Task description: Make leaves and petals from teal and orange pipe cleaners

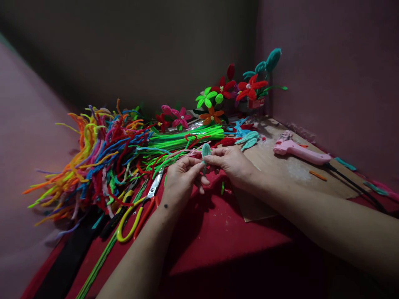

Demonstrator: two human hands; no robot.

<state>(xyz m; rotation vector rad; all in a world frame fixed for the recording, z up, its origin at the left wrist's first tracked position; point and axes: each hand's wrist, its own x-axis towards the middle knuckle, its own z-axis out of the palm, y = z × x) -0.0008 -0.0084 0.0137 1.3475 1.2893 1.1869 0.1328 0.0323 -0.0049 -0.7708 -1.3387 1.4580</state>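
Between my two hands is a small pale turquoise pipe-cleaner petal (206,150), standing upright with its rounded end up. My left hand (186,174) pinches its lower end between thumb and forefinger, the other fingers curled below. From the right, my right hand (232,163) closes thumb and fingertips on the petal's base. A short twisted stem shows just under the fingertips. More turquoise petals (248,140) lie behind my right hand. Scissors (137,216) with yellow and red handles rest left of my left wrist.
A large pile of coloured pipe cleaners (102,162) spreads on the left, beside a green bundle (187,137). Finished pipe-cleaner flowers (249,88) stand at the back. A pink glue gun (301,151) with a black cord lies on a cardboard sheet (264,166) over the red tabletop (224,241).
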